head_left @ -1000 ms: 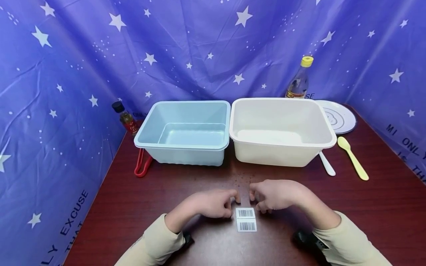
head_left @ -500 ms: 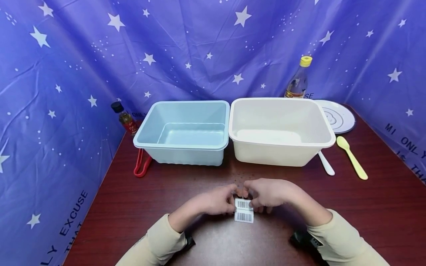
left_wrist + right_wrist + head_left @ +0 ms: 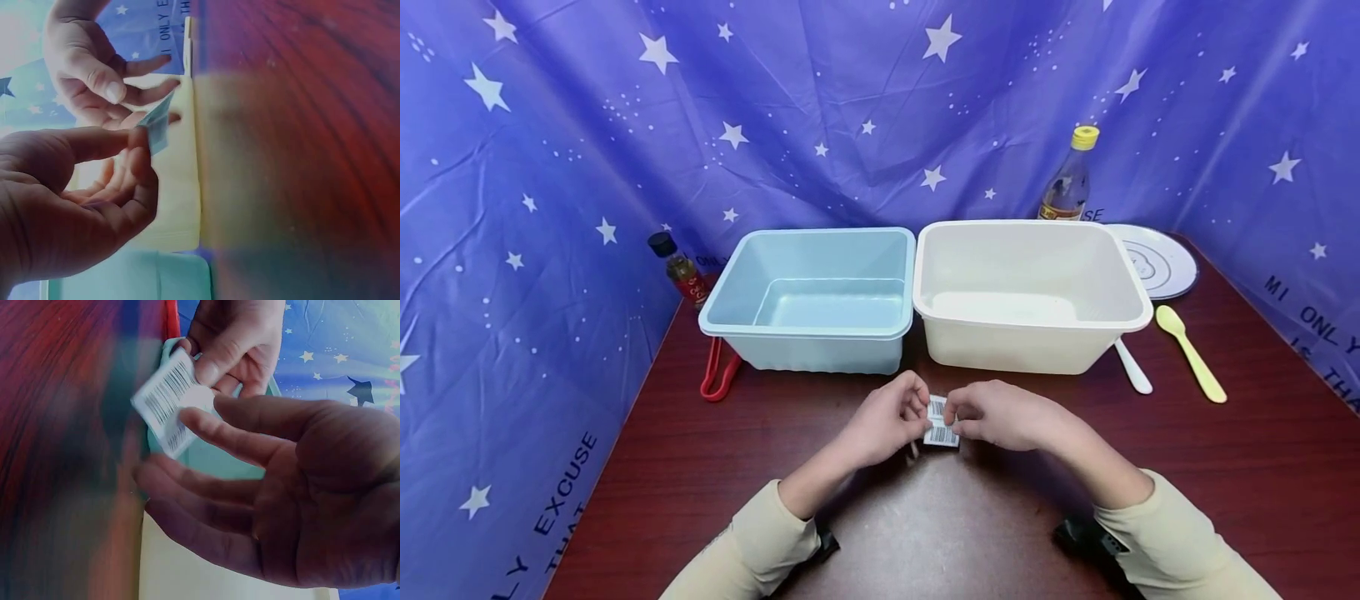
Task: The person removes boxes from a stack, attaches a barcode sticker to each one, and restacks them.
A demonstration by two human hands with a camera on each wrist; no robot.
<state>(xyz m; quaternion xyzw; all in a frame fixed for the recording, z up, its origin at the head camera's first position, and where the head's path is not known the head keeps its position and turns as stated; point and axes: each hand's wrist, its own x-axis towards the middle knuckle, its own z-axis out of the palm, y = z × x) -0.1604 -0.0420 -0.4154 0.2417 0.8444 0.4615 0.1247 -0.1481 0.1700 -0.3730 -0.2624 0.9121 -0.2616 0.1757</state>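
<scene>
In the head view a small white barcode label (image 3: 941, 436) with two printed barcodes is up off the table, between the two hands. My left hand (image 3: 883, 423) pinches its edge between thumb and fingertips; the left wrist view shows the label (image 3: 159, 128) tilted in that pinch. Right beside it is my right hand (image 3: 1006, 417), fingers loosely extended and thumb apart. From the right wrist view, one right fingertip lies over the face of the label (image 3: 164, 394); whether it touches I cannot tell.
Behind the hands stand a light blue bin (image 3: 820, 350) and a white bin (image 3: 1000, 346), side by side. Red tongs (image 3: 718, 379) and a black-capped bottle (image 3: 681, 271) are left. A yellow-capped bottle (image 3: 1067, 179), round white lid (image 3: 1176, 262), white utensil handle (image 3: 1135, 371) and yellow spoon (image 3: 1195, 362) are right.
Both hands have closed in on the label, which lay on the table. The left hand has taken hold of it, and it has moved up and away, towards the bins.
</scene>
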